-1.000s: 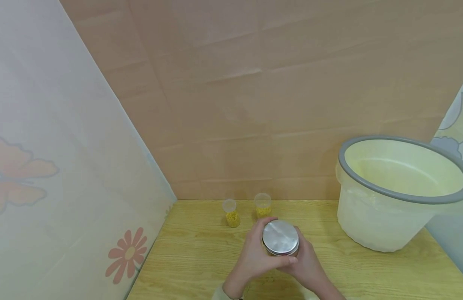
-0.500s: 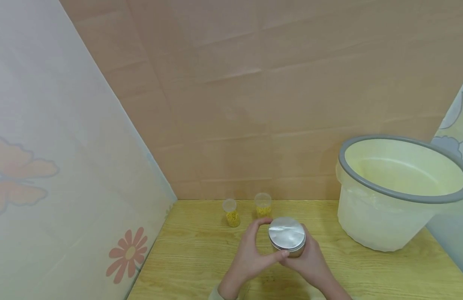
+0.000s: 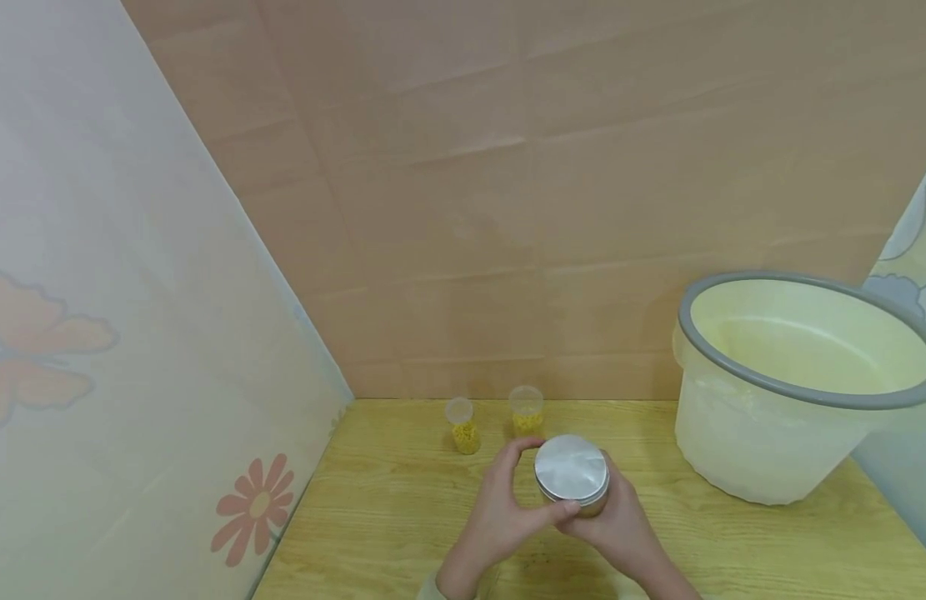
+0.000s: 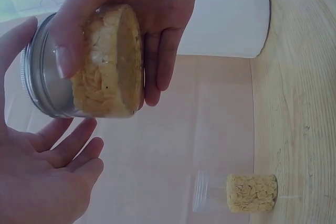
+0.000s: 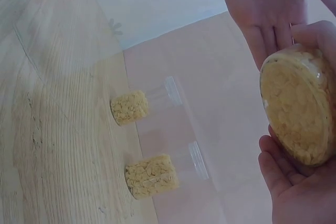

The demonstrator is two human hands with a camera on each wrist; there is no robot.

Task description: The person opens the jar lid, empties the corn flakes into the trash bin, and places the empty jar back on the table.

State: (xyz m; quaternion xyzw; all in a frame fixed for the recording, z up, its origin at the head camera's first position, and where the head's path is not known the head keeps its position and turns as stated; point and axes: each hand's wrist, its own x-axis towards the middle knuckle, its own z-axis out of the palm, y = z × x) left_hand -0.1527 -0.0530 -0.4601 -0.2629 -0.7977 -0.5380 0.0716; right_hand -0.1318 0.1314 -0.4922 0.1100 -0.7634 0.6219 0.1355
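A clear jar [image 4: 107, 72] of pale yellow flakes, capped with a silver lid [image 3: 572, 468], is held above the table between both hands. My right hand [image 3: 620, 521] grips the jar's body, its thumb across the side. At the lid's rim, my left hand [image 3: 500, 518] has its thumb on the near edge and its index finger at the far left edge, with a gap between palm and jar. In the right wrist view the jar's flake-filled bottom [image 5: 294, 108] faces the camera. Its far side is hidden by the hands in the head view.
Two smaller clear jars partly filled with yellow pieces, a left one [image 3: 466, 435] and a right one [image 3: 527, 421], stand behind the hands. A large white tub [image 3: 763, 450] with a grey rim stands on the right of the wooden table [image 3: 387, 517]. Cloth-covered walls enclose the back and sides.
Both hands and the jar have shifted slightly right since one second ago. The left hand's palm has moved off from the jar, its fingertips now at the lid. Little differs over the last half second.
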